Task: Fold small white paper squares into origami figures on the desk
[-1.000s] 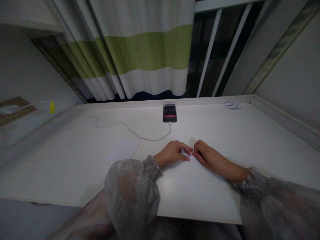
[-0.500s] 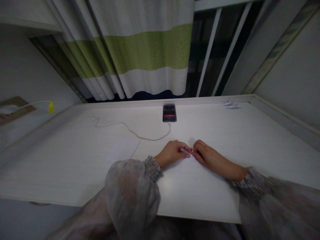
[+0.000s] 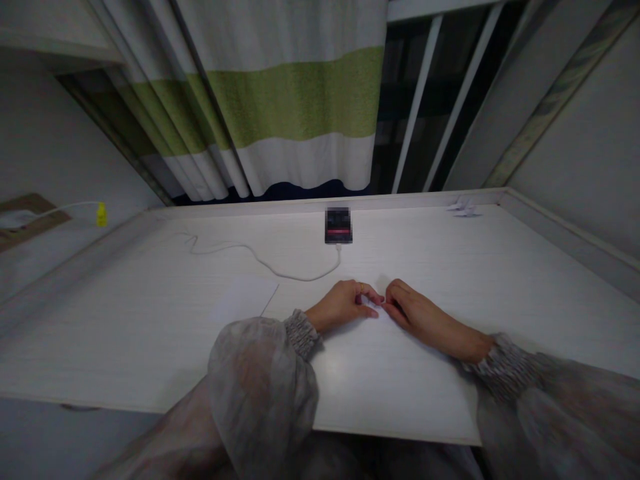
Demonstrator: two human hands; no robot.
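Over the middle of the white desk [image 3: 400,387], my left hand [image 3: 346,305] and my right hand [image 3: 413,308] meet at the fingertips. Between them is a small piece of white paper [image 3: 371,303], partly covered by my fingers. My left hand, with a ring on one finger, curls around it with thumb and forefinger. My right hand pinches the paper's right end, fingers closed. How the paper is folded cannot be made out. White paper sheets [image 3: 245,297] lie to the left of my left forearm.
A phone [image 3: 339,225] lies at the back of the desk, joined to a white cable [image 3: 255,255] that runs left. Small folded paper pieces [image 3: 464,208] rest at the back right. A raised rim borders the back, below a curtain [image 3: 300,100].
Almost nothing differs. My left thumb and fingers have shifted very slightly at the paper; my right hand stays in place.
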